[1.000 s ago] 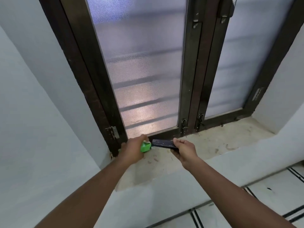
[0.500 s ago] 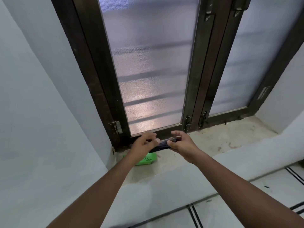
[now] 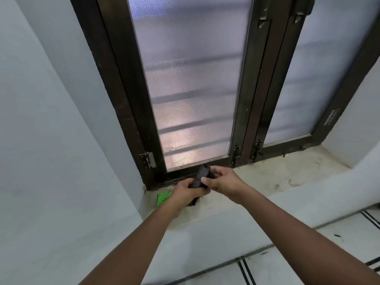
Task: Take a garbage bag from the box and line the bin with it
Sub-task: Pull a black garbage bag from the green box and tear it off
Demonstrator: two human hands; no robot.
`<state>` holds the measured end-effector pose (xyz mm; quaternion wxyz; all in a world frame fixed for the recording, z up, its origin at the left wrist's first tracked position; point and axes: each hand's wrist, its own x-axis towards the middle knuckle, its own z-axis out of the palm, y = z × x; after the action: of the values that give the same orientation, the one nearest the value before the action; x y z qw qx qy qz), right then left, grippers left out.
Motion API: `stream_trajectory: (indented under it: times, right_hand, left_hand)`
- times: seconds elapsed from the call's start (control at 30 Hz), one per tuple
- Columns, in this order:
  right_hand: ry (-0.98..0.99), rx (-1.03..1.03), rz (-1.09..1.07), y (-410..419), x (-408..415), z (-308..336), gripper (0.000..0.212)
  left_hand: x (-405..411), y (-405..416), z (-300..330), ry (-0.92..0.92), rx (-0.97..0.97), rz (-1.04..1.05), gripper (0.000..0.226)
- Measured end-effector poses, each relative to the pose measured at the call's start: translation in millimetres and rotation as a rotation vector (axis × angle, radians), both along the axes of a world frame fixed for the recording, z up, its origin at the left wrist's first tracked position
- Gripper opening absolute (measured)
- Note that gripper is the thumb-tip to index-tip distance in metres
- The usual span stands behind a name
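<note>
- The green box (image 3: 163, 198), just left of the left hand (image 3: 186, 193), bears dark print too small to read.
- A label (image 3: 331, 117) on the window frame, up right of both hands, is illegible.

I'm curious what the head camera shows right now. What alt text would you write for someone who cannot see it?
Two bare hands hold a dark rolled garbage bag over a stained window sill: the left hand grips its lower end, the right hand pinches higher up. A green box lies on the sill under the left hand, below a dark-framed frosted window.
</note>
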<state>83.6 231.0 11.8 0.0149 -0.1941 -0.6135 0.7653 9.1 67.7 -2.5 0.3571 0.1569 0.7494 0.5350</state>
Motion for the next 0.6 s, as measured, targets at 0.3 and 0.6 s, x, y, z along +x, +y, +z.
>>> stream_trajectory:
  times: [0.3,0.6]
  right_hand:
    - [-0.128,-0.162,-0.146,-7,1,13,0.028]
    - [-0.066,-0.391,-0.236,-14,9,32,0.028]
  left_hand:
    - [12,1,20,-0.376,0.171,0.251,0.026]
    - [21,3,26,-0.401,0.231,0.366,0.028]
